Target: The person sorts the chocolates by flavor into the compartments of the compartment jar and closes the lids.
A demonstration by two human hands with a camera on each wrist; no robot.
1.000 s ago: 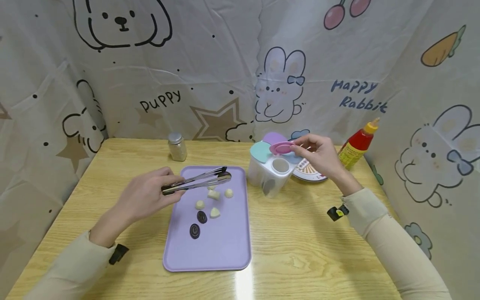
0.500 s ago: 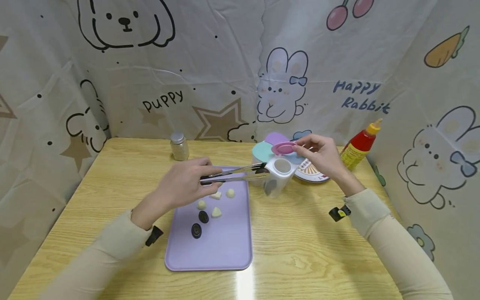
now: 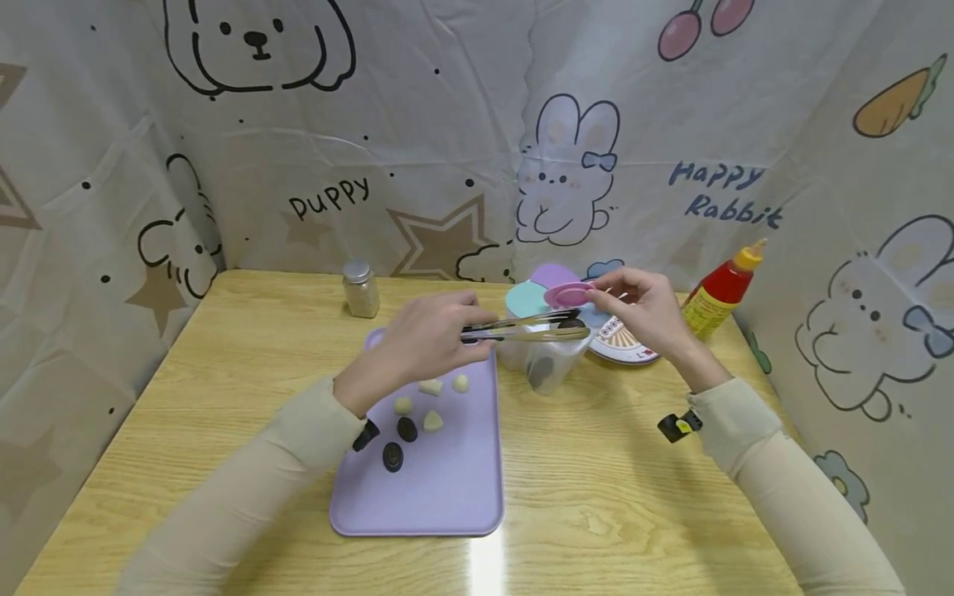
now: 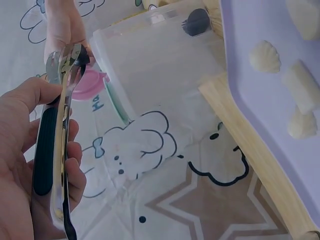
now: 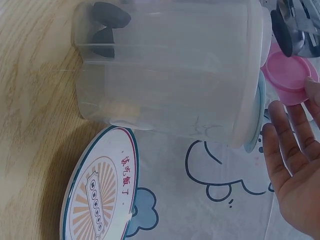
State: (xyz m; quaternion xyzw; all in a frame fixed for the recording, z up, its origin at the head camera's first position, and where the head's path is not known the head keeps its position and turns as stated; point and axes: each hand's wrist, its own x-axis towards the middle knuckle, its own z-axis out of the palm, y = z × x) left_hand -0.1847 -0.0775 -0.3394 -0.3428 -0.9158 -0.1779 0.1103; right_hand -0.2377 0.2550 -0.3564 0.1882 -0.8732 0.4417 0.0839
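My left hand [image 3: 421,341] grips metal tongs [image 3: 522,329] with dark handle insets. A dark oval piece [image 5: 281,32] sits between the tong tips, over the uncovered compartment of a translucent container [image 5: 175,75]. My right hand [image 3: 643,310] holds up the container's pink lid [image 3: 569,295] by its edge. Green and purple lids lie flat on its other compartments. Dark pieces [image 5: 111,15] show through the wall at the bottom. Below my left forearm is a lilac tray [image 3: 417,505] with two dark oval pieces [image 3: 392,457] and several white pieces [image 3: 432,421], some shell-shaped.
A glass shaker [image 3: 361,290] with a grey cap stands at the back left. Right of the container are a printed plate [image 3: 626,348] and a tilted red sauce bottle [image 3: 718,294]. A patterned cloth [image 3: 447,149] surrounds the wooden table.
My left hand has carried the tongs and dark piece rightward, from above the tray to over the container's opening. The right hand keeps holding the pink lid raised.
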